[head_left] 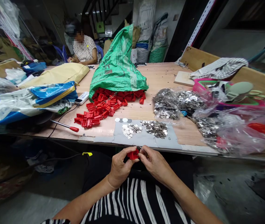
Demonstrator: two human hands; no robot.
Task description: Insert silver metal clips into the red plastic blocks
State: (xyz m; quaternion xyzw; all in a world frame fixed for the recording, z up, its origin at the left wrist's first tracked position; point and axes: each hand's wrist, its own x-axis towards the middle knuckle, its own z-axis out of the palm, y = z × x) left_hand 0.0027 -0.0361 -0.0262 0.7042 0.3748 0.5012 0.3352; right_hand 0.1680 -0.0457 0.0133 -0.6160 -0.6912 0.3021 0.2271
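Observation:
In front of the table edge, my left hand grips a small red plastic housing between thumb and fingers. Close against its right side, my right hand pinches a small thin metal piece, whose exact shape is mostly hidden by the fingers. Just beyond my hands, a grey mat carries one pile of bright metal pieces and another of darker metal pieces. More red housings lie heaped at the mouth of a green woven sack.
Clear bags of metal parts lie on the right, near a pink basket. A red-tipped rod and a white device with a cable sit left. Across the table a person sits working.

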